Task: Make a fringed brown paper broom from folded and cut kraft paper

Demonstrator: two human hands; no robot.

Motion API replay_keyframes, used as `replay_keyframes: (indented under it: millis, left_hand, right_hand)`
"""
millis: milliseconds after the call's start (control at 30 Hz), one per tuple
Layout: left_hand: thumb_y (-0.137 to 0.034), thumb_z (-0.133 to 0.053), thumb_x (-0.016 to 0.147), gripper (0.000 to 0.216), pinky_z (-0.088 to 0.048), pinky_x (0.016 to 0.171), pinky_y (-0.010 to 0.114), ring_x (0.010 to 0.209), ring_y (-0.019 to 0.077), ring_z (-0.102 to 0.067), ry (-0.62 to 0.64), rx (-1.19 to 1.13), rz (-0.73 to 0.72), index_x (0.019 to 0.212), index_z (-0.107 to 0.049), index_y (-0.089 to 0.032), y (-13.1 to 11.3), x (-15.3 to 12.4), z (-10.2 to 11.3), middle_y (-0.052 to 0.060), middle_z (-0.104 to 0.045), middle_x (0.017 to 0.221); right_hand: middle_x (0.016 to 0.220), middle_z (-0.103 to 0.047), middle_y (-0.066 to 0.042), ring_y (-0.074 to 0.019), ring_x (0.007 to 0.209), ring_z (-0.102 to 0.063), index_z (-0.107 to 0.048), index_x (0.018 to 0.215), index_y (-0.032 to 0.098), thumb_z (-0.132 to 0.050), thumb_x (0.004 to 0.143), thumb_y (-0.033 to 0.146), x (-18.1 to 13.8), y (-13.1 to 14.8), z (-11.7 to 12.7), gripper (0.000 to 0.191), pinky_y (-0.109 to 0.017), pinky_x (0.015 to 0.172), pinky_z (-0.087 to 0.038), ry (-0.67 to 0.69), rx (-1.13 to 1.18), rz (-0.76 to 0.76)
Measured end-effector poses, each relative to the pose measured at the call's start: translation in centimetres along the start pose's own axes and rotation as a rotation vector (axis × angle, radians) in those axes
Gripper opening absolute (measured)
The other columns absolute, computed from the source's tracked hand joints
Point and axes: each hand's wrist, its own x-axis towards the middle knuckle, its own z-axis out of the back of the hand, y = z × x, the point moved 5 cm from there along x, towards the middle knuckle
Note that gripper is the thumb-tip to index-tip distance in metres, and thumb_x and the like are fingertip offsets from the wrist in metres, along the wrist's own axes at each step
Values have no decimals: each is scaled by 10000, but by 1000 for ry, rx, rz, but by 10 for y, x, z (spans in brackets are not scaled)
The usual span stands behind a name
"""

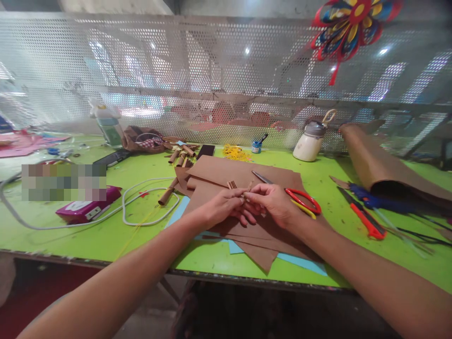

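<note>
Above a stack of brown paper sheets, my two hands meet with their fingertips together. My left hand has its thumb and fingers closed around small, thin brown paper strips, whose ends stick up past the knuckles. Thumb and forefinger of my right hand pinch a narrow brown paper piece at the left fingertips. Its exact shape is too small to make out. Red-handled scissors lie on the paper by my right wrist, with a yellow-handled tool partly beneath them.
On the green table, a red cutter knife and a rolled brown sheet lie right. Behind stand a white jug and a blue jar. Left are paper rolls, a white cable and a purple box.
</note>
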Motion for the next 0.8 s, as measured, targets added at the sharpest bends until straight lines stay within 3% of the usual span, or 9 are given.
replay_keyframes:
  millis: [233,400,500,800]
  left_hand:
    - [-345,-414,870,306,-492,644,310,770,205,-647,-41,-1,19,947,-552,-82,-2,1,-3,186,-637,952]
    - [-388,-541,809,286,-487,554,273,630,170,-645,-191,43,94,886,-459,-125,4,2,3,120,-659,770]
    - [-410,-531,811,291,-474,504,249,586,166,-642,-205,37,107,823,-425,-139,8,3,7,114,-661,727]
    - [-370,-529,817,248,-452,477,209,581,156,-643,-227,39,142,801,-459,-133,10,3,9,115,-671,738]
  right_hand:
    - [414,-450,63,-47,356,-354,-551,604,146,-691,637,405,-1,-4,-2,296,-192,362,-231,-51,21,-30]
    - [406,-436,73,-44,355,-323,-539,632,152,-685,644,389,-1,-3,1,279,-193,367,-212,-66,65,-45]
    - [405,-431,73,-41,355,-312,-533,629,151,-679,650,385,0,-2,3,276,-193,367,-201,-79,57,-31]
    - [483,-498,50,-66,410,-404,-539,652,162,-664,671,400,2,-3,5,270,-204,407,-309,-114,36,4]
